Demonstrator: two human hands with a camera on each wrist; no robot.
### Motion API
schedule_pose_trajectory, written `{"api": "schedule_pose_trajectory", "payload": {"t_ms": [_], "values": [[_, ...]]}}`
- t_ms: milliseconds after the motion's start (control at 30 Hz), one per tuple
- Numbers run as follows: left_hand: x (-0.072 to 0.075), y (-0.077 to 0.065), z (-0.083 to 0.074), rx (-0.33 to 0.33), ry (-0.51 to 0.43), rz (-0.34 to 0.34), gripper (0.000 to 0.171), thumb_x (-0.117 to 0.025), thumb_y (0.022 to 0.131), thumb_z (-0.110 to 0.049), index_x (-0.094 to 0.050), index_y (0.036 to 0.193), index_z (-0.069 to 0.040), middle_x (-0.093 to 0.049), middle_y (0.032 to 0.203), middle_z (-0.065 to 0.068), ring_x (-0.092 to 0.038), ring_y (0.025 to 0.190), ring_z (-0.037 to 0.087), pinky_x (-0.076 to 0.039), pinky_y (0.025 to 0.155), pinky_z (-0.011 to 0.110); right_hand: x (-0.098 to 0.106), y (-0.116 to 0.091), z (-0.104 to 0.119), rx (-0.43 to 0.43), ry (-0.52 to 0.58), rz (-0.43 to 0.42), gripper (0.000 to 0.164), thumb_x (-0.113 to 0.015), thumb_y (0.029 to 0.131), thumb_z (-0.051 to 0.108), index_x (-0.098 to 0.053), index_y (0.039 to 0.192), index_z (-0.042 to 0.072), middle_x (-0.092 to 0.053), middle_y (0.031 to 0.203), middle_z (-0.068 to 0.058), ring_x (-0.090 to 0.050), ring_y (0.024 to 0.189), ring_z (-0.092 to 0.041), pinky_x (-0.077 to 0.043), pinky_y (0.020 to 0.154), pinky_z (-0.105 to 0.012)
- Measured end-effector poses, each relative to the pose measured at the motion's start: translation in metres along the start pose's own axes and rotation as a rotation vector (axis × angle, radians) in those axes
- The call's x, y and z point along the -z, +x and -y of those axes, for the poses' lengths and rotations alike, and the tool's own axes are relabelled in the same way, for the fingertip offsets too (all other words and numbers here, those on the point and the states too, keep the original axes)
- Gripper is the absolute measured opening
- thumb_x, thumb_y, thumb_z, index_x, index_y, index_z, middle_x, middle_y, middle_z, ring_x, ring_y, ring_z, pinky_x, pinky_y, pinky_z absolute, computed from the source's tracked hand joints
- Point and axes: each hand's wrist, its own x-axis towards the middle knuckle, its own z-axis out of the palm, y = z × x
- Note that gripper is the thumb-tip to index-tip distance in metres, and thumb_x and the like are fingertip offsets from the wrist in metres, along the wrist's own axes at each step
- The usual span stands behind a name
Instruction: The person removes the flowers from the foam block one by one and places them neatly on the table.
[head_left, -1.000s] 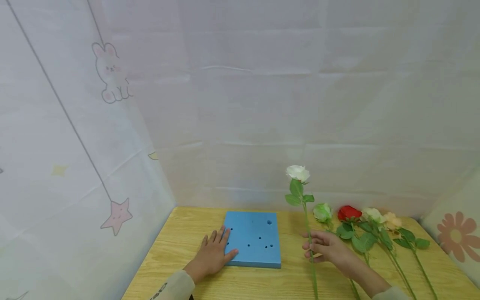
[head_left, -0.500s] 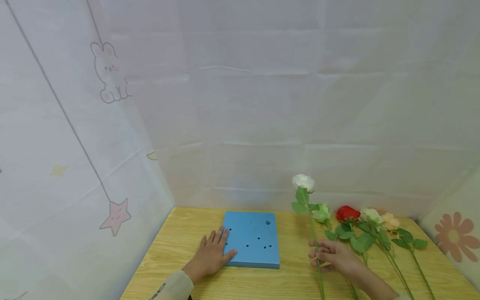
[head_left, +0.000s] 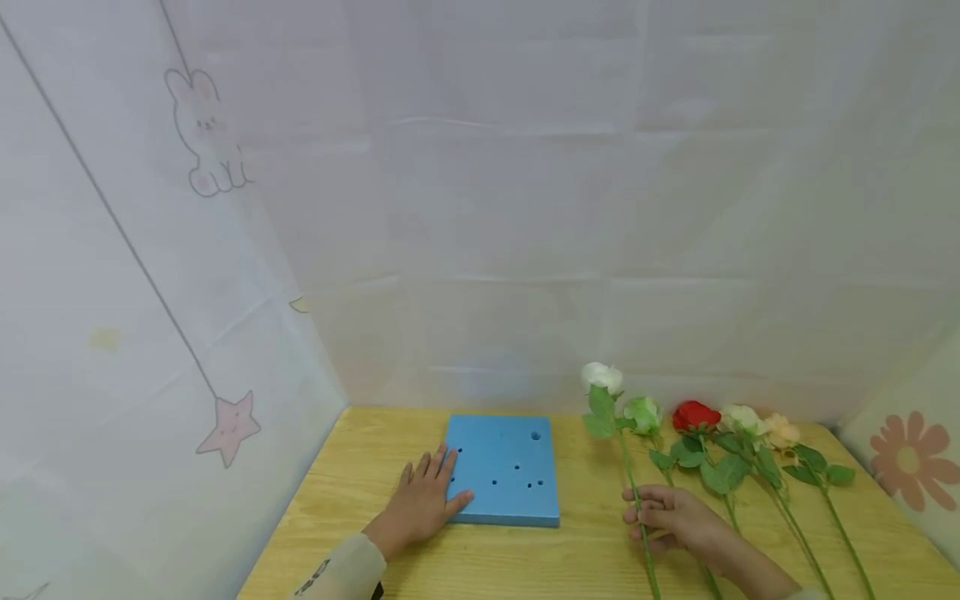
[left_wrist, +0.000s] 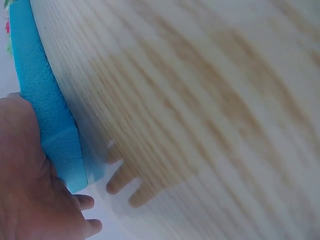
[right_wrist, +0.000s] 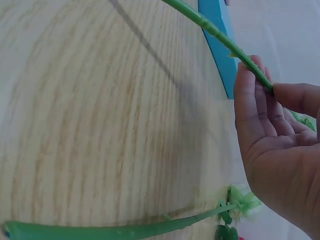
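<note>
My right hand (head_left: 678,521) pinches the green stem of a white artificial rose (head_left: 602,377) between thumb and fingers. Seen from the right wrist, that stem (right_wrist: 215,32) slants over the table, its shadow below. The rose stands tilted, bloom up and leaning left, right of a blue foam board (head_left: 480,500). Several small holes and one larger hole pierce the board. My left hand (head_left: 420,508) lies flat at the board's left edge, fingers spread and thumb on its front corner. In the left wrist view, the board's thick side (left_wrist: 45,90) shows beside the hand.
Along the right side of the table (head_left: 337,483) lie a green rose (head_left: 642,414), a red rose (head_left: 696,415), a cream rose (head_left: 742,420) and a peach flower (head_left: 782,431), stems toward me. A pale printed cloth (head_left: 480,208) hangs behind the table.
My right hand has moved right and down with the white rose, so the bloom sits lower and nearer the green rose. The left hand stays on the board. The head view has tilted slightly.
</note>
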Motion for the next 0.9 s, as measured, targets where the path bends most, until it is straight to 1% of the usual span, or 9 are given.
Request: {"api": "schedule_pose_trajectory", "payload": {"t_ms": [67, 167, 233, 333, 433, 567, 767, 900], "values": [[0.002, 0.001, 0.0, 0.006, 0.008, 0.005, 0.089, -0.03, 0.1, -0.073, -0.016, 0.165, -0.014, -0.011, 0.17, 0.013, -0.019, 0.152, 0.046, -0.016, 0.115, 0.072, 0.001, 0.001, -0.002, -0.006, 0.012, 0.011, 0.058, -0.057, 0.105, 0.017, -0.035, 0.148, -0.016, -0.067, 0.116, -0.014, -0.069, 0.097, -0.023, -0.058, 0.076, -0.035], [0.005, 0.002, -0.002, 0.007, 0.013, 0.009, 0.088, -0.031, 0.1, -0.072, -0.016, 0.165, -0.014, -0.011, 0.17, 0.014, -0.019, 0.152, 0.046, -0.016, 0.115, 0.072, 0.003, 0.001, -0.009, -0.012, 0.052, 0.023, 0.053, -0.056, 0.105, 0.014, -0.039, 0.145, -0.016, -0.068, 0.114, -0.013, -0.069, 0.097, -0.023, -0.058, 0.078, -0.035], [0.007, 0.002, -0.004, 0.0, 0.008, 0.007, 0.088, -0.032, 0.1, -0.071, -0.017, 0.164, -0.013, -0.011, 0.17, 0.014, -0.019, 0.151, 0.046, -0.016, 0.115, 0.072, 0.004, 0.0, -0.014, -0.021, 0.088, 0.028, 0.049, -0.056, 0.105, 0.012, -0.04, 0.142, -0.016, -0.069, 0.112, -0.012, -0.069, 0.095, -0.022, -0.058, 0.081, -0.036], [0.008, 0.001, -0.006, -0.001, -0.007, 0.01, 0.088, -0.032, 0.101, -0.071, -0.017, 0.164, -0.013, -0.011, 0.169, 0.014, -0.019, 0.151, 0.047, -0.015, 0.115, 0.072, 0.005, -0.002, -0.021, -0.029, 0.13, 0.041, 0.045, -0.054, 0.105, 0.009, -0.042, 0.139, -0.016, -0.069, 0.109, -0.011, -0.069, 0.093, -0.021, -0.059, 0.085, -0.042], [0.006, -0.001, -0.006, 0.014, -0.001, 0.022, 0.089, -0.03, 0.1, -0.073, -0.015, 0.165, -0.014, -0.01, 0.17, 0.013, -0.018, 0.152, 0.046, -0.015, 0.115, 0.072, 0.006, -0.003, -0.024, -0.048, 0.136, 0.053, 0.046, -0.055, 0.105, 0.011, -0.042, 0.14, -0.016, -0.069, 0.108, -0.01, -0.07, 0.093, -0.021, -0.059, 0.086, -0.043], [0.004, -0.002, -0.005, 0.006, -0.008, 0.01, 0.088, -0.031, 0.1, -0.072, -0.015, 0.165, -0.014, -0.01, 0.17, 0.014, -0.019, 0.152, 0.046, -0.016, 0.115, 0.072, 0.009, -0.004, -0.025, -0.075, 0.147, 0.063, 0.047, -0.055, 0.105, 0.013, -0.042, 0.14, -0.016, -0.069, 0.109, -0.01, -0.071, 0.093, -0.02, -0.059, 0.085, -0.04], [0.003, -0.001, -0.004, 0.008, -0.004, 0.009, 0.089, -0.029, 0.1, -0.074, -0.014, 0.165, -0.015, -0.01, 0.17, 0.013, -0.018, 0.152, 0.046, -0.015, 0.115, 0.072, 0.014, -0.003, -0.028, -0.085, 0.197, 0.114, 0.039, -0.053, 0.105, 0.011, -0.048, 0.136, -0.011, -0.07, 0.109, -0.007, -0.07, 0.094, -0.017, -0.059, 0.086, -0.037], [0.004, 0.0, -0.003, 0.011, -0.003, 0.016, 0.089, -0.029, 0.1, -0.074, -0.014, 0.165, -0.015, -0.01, 0.17, 0.013, -0.018, 0.152, 0.046, -0.015, 0.115, 0.072, 0.016, -0.002, -0.032, -0.083, 0.202, 0.12, 0.036, -0.052, 0.105, 0.01, -0.05, 0.134, -0.01, -0.07, 0.109, -0.007, -0.071, 0.095, -0.017, -0.059, 0.086, -0.037]]}}
